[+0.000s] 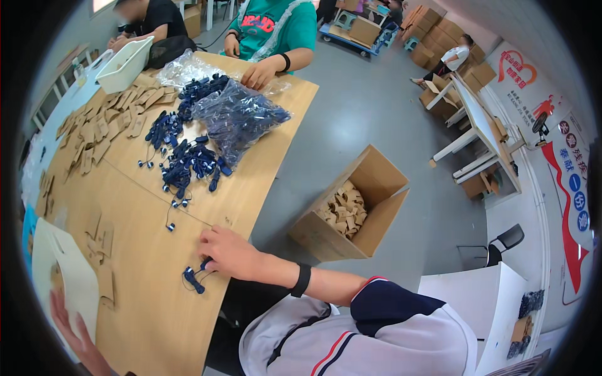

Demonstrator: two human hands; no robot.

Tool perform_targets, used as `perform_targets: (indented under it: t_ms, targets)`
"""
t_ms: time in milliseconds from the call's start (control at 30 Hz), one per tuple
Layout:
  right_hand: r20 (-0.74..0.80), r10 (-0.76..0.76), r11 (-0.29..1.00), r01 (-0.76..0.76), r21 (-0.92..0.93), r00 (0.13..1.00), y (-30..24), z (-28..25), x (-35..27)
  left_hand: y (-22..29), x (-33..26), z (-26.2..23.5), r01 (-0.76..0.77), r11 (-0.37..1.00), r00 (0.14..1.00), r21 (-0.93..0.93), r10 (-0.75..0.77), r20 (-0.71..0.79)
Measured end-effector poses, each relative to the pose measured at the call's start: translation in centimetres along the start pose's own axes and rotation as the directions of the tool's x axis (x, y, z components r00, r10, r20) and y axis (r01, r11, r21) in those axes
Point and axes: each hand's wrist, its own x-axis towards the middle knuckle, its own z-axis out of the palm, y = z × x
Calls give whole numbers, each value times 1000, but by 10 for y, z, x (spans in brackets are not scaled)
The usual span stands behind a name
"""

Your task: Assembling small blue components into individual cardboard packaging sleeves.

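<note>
Near the table's front edge, my right hand is closed over a small bundle of dark blue corded earphones. Part of the bundle sticks out below the fingers. At the lower left, my left hand has its fingers and thumb stretched apart beside a white plastic bin; whether it touches the bin is unclear. Small flat brown cardboard pieces lie by that bin. Farther along is a pile of dark blue earphones, some with loose cords. A clear plastic bag full of the same lies against it.
Many brown cardboard pieces cover the table's far left, near another white bin. Across the table, a person in green rests a hand by the bag. An open carton of cardboard pieces stands on the floor to the right.
</note>
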Motion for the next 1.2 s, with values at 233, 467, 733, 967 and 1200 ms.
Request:
perform_targets:
  t_ms: [233, 467, 733, 967, 1200]
  targets:
    - [56, -43, 993, 37, 110, 998, -3, 1, 29, 158, -30, 10, -313, 926, 944, -213, 328, 36]
    - [-94, -97, 955, 119, 271, 991, -29, -4, 34, 199, 9, 35, -911, 380, 406, -158, 893, -194]
    - [-278, -158, 742, 300, 599, 947, -76, -23, 42, 172, -3, 36, -927, 339, 162, 159, 747, -645]
    - [-412, -64, 446, 395, 803, 909, -115, -65, 44, 140, -23, 88, -57, 798, 992, -599, 114, 57]
    - [-479, -105, 457, 470, 755, 872, -127, -61, 61, 123, -47, 122, 353, 463, 915, -813, 12, 404]
